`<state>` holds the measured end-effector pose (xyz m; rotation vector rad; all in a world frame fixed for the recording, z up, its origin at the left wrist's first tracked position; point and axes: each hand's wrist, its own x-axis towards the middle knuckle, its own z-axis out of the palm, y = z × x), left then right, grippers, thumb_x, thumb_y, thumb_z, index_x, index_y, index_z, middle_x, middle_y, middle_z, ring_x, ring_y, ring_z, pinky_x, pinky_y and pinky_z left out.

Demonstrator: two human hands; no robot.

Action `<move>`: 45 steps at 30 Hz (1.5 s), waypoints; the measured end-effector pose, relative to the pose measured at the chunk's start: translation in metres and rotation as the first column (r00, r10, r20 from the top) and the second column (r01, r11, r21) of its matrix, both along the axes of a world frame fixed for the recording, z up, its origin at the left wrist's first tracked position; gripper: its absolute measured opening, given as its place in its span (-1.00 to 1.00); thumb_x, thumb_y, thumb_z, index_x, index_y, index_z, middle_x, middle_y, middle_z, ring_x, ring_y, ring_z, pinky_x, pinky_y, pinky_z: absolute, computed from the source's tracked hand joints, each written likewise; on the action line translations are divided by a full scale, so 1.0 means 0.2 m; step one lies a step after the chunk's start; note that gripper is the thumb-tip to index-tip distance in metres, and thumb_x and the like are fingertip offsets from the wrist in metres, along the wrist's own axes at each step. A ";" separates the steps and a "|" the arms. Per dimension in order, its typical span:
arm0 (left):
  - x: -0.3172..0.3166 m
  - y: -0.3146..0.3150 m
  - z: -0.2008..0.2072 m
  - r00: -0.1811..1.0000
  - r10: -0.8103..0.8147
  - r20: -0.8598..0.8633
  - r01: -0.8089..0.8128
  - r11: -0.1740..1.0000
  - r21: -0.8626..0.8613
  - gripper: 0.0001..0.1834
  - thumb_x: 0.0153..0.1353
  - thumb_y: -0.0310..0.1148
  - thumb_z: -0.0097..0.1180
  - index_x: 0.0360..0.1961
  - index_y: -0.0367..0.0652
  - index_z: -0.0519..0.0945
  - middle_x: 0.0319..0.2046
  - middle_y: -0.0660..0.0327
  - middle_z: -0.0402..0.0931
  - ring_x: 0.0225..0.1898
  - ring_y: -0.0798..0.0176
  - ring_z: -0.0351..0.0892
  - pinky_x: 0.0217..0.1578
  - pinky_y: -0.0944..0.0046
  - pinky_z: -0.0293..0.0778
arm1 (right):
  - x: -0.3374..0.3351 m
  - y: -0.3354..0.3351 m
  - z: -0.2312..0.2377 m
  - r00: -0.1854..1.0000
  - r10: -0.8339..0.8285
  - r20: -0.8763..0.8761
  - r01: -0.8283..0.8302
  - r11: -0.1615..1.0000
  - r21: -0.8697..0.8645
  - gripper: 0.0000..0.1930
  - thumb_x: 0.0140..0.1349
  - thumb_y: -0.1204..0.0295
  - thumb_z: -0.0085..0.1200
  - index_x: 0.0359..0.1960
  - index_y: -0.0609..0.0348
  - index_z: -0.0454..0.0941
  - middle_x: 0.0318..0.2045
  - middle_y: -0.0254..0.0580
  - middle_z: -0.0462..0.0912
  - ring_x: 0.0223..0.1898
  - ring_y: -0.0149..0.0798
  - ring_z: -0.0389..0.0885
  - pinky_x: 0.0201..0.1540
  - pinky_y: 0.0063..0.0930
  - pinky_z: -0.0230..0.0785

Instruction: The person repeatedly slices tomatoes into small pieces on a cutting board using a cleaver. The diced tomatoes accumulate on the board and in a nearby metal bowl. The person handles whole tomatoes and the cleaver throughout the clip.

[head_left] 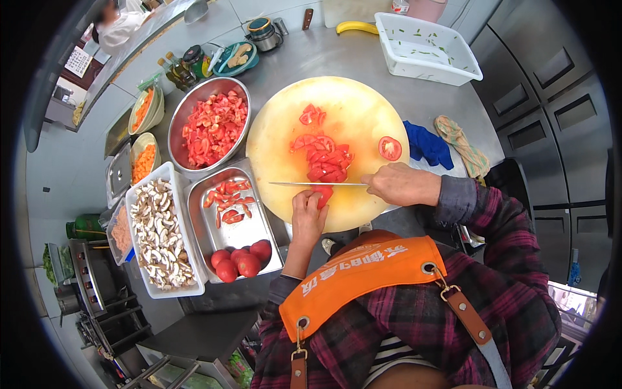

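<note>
On a round yellowish cutting board (278,142), my right hand (403,184) is closed around the handle of a knife (317,184), whose blade lies crosswise, pointing left. My left hand (308,214) presses its fingers on a piece of tomato (322,194) just on the near side of the blade. Beyond the blade lie cut tomato pieces (327,159), with a smaller group (312,115) farther off. A tomato half (390,148) rests cut face up at the board's right. How much tomato is under my left fingers is partly hidden.
Left of the board stand a steel bowl (173,139) of chopped tomatoes, a steel tray (262,223) with whole tomatoes and scraps, and a white tub (197,285) of sliced mushrooms. A blue cloth (427,144) lies right. Behind are a white bin (447,72) and a banana (357,27).
</note>
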<state>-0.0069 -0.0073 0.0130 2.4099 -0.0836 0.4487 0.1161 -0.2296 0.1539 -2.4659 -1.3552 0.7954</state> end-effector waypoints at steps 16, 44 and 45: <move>0.00 0.02 -0.05 0.996 -0.015 0.087 0.016 1.000 -0.015 -0.57 -0.06 -0.52 0.33 -0.12 -0.19 0.48 -0.14 0.01 0.39 -0.05 -0.10 0.39 -0.04 0.01 0.41 | -0.11 0.17 -0.14 0.999 -0.033 0.036 0.033 0.999 -0.016 -0.71 0.25 0.43 -0.08 -0.01 0.22 0.47 -0.50 0.10 0.61 -0.38 0.15 0.64 -0.32 -0.02 0.44; 0.11 0.00 0.03 0.997 -0.073 -0.026 0.073 0.997 -0.009 -0.50 -0.17 -0.46 0.40 -0.13 -0.19 0.49 -0.09 0.00 0.43 0.01 -0.12 0.43 0.00 0.05 0.43 | -0.03 0.02 0.06 0.980 -0.197 -0.018 0.197 0.980 -0.034 -0.75 0.28 0.36 -0.03 -0.12 0.28 0.50 -0.49 0.19 0.60 -0.36 0.18 0.62 -0.28 0.01 0.42; 0.12 -0.03 0.02 0.999 -0.033 0.000 0.033 0.999 0.011 -0.50 -0.18 -0.44 0.42 -0.17 -0.20 0.47 -0.13 -0.01 0.42 -0.05 -0.11 0.43 -0.02 0.03 0.42 | -0.03 0.01 0.05 0.986 -0.168 -0.022 0.167 0.985 -0.032 -0.75 0.28 0.36 -0.03 -0.13 0.28 0.50 -0.48 0.19 0.60 -0.34 0.17 0.62 -0.27 0.01 0.42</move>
